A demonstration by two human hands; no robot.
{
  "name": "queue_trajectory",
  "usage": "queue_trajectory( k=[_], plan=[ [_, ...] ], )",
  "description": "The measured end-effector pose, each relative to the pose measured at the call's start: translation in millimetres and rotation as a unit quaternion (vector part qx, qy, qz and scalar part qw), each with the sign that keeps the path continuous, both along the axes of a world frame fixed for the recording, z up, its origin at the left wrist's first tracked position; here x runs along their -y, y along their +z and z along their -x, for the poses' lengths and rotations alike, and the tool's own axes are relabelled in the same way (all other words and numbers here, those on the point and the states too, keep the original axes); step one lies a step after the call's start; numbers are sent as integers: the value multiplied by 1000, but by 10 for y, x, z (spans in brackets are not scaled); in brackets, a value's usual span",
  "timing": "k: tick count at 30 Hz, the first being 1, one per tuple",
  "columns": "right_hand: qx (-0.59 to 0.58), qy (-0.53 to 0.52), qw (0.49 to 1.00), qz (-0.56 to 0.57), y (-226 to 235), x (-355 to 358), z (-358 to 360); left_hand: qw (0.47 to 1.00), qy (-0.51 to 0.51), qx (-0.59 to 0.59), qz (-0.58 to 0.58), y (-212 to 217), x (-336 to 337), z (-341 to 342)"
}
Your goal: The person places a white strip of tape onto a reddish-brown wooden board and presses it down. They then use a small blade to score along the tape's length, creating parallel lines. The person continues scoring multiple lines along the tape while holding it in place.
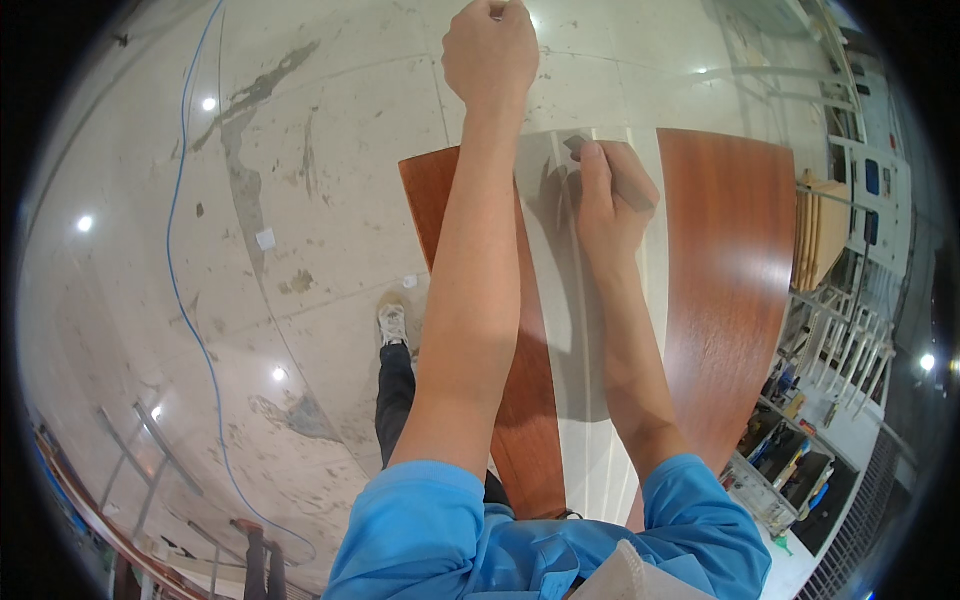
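My left hand (490, 50) is a closed fist at the top of the view, reaching past the far end of the work surface. Whatever its curled fingers may hold is hidden. Closer in, my right hand (617, 195) pinches a small dark grey flat piece (575, 145) between thumb and fingers. That hand is over a long pale ridged strip (560, 270), its shadow falling to the left. Reddish-brown wood-grain surfaces flank the strip: a wide panel (725, 270) on the right and a narrower one (530, 440) on the left, partly behind my left forearm.
A blue cable (172, 250) runs along the stained floor (330, 240) on the left. At right are stacked boards (820, 230), a white rack (845, 345) and a tray of tools (785, 465). Metal frames and another person's legs (262, 565) show at lower left.
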State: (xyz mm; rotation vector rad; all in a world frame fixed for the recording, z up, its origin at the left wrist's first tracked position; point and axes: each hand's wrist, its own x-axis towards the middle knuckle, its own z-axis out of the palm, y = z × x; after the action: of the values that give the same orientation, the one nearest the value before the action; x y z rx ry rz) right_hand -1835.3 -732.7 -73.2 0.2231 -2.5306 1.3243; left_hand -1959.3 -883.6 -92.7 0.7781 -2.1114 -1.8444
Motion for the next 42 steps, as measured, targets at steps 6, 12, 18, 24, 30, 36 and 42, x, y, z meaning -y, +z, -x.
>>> queue_trajectory(
  k=[6,12,18,24,30,36,42],
  plan=[
    [59,-73,987,131,14,-97,18,936,-322,-22,-140,107,4,-151],
    [97,-118,957,246,87,-125,101,858,-495,-22,-136,146,13,-179],
    [57,-52,950,302,86,-152,88,844,-518,-27,-133,97,-7,-169],
    [70,-6,956,285,112,-102,-50,931,-347,-27,-113,45,50,-147],
    [43,22,988,144,68,-13,-146,981,-85,-40,-169,-141,91,23],
    [17,22,997,67,-41,-58,-143,981,-79,-51,-170,-258,106,72],
    [-17,25,998,48,-99,-35,-108,984,-74,-58,-150,-226,73,52]
  ],
)
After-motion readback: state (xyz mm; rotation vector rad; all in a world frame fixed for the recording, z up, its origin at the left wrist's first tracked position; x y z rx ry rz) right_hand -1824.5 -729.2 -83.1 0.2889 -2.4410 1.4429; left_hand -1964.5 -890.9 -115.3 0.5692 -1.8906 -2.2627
